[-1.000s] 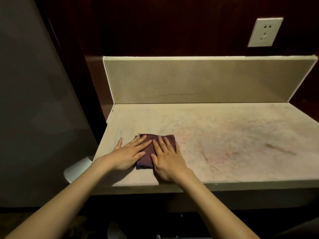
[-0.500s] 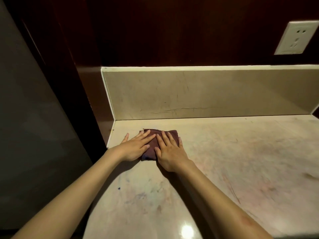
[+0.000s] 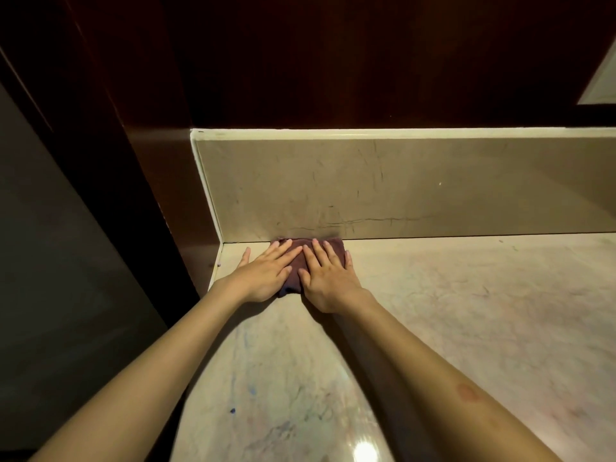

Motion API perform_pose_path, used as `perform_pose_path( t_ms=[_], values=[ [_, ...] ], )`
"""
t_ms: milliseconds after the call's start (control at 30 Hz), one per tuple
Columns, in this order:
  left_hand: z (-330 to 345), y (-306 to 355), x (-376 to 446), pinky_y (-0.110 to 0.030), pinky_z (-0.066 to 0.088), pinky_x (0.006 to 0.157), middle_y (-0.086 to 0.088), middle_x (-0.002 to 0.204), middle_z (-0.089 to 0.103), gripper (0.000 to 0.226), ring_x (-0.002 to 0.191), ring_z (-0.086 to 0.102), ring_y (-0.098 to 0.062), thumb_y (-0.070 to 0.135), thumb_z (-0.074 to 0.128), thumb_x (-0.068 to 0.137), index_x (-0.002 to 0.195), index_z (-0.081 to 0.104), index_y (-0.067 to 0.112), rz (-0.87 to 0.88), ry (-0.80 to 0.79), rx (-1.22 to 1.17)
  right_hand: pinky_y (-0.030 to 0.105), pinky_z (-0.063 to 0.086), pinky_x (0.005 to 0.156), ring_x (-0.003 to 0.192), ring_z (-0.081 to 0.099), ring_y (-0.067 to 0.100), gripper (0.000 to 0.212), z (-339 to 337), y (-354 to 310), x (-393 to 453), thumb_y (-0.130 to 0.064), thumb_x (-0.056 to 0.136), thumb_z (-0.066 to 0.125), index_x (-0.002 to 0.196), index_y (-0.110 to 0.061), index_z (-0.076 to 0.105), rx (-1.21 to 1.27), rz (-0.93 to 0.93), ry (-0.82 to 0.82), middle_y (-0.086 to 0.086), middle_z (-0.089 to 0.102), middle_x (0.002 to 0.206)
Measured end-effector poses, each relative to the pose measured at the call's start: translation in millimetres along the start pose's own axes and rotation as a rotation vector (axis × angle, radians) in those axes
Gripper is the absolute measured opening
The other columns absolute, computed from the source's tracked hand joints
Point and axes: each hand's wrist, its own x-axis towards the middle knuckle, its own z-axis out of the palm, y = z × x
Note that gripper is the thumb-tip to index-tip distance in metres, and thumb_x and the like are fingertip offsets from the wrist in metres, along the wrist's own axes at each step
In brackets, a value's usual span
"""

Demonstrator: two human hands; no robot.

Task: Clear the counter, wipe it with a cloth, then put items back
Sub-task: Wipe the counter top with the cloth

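A folded dark maroon cloth [image 3: 297, 264] lies flat on the beige marble counter [image 3: 450, 315], its far edge against the backsplash near the back left corner. My left hand [image 3: 263, 273] presses on the cloth's left half with straight fingers. My right hand [image 3: 328, 278] presses flat on the right half beside it. Both hands hide most of the cloth; only its middle strip and far edge show.
The beige backsplash [image 3: 416, 188] runs along the counter's back. Dark wood panelling [image 3: 333, 61] rises above it and down the left side. A grey panel [image 3: 60, 261] stands left of the counter. A white socket plate's corner [image 3: 603, 81] shows at the upper right.
Both hands have pushed the cloth away from the front edge, across the counter, up to the backsplash. The view has moved closer and leftward.
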Motion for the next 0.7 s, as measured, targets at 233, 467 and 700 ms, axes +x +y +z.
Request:
perform_pose_path(
  t_ms=[233, 467, 700],
  values=[
    [-2, 3, -6, -0.053, -0.005, 0.115, 0.007, 0.161, -0.008, 0.049, 0.148, -0.007, -0.013, 0.03, 0.018, 0.105, 0.152, 0.002, 0.031, -0.008, -0.01, 0.007, 0.047, -0.01, 0.116, 0.148, -0.011, 0.021, 0.058, -4, -2, -5, -0.039, 0.103, 0.015, 0.154, -0.016, -0.001, -0.014, -0.005, -0.013, 0.003, -0.01, 0.161],
    [16, 6, -54, -0.051, -0.008, 0.117, 0.008, 0.16, -0.011, 0.05, 0.147, -0.011, -0.012, 0.034, 0.017, 0.105, 0.151, -0.001, 0.034, 0.008, -0.028, 0.01, 0.046, -0.008, 0.117, 0.148, -0.01, 0.022, 0.058, 13, -11, -55, -0.039, 0.103, 0.017, 0.154, -0.016, 0.001, 0.018, -0.071, 0.009, 0.003, -0.008, 0.162],
    [39, 22, -124, -0.05, -0.012, 0.116, 0.01, 0.159, -0.012, 0.05, 0.146, -0.012, -0.009, 0.034, 0.017, 0.105, 0.151, -0.002, 0.036, -0.024, -0.029, 0.009, 0.043, -0.008, 0.117, 0.148, -0.011, 0.023, 0.059, 32, -29, -121, -0.039, 0.103, 0.018, 0.154, -0.014, -0.002, 0.0, -0.139, 0.028, 0.005, -0.01, 0.161]
  ],
)
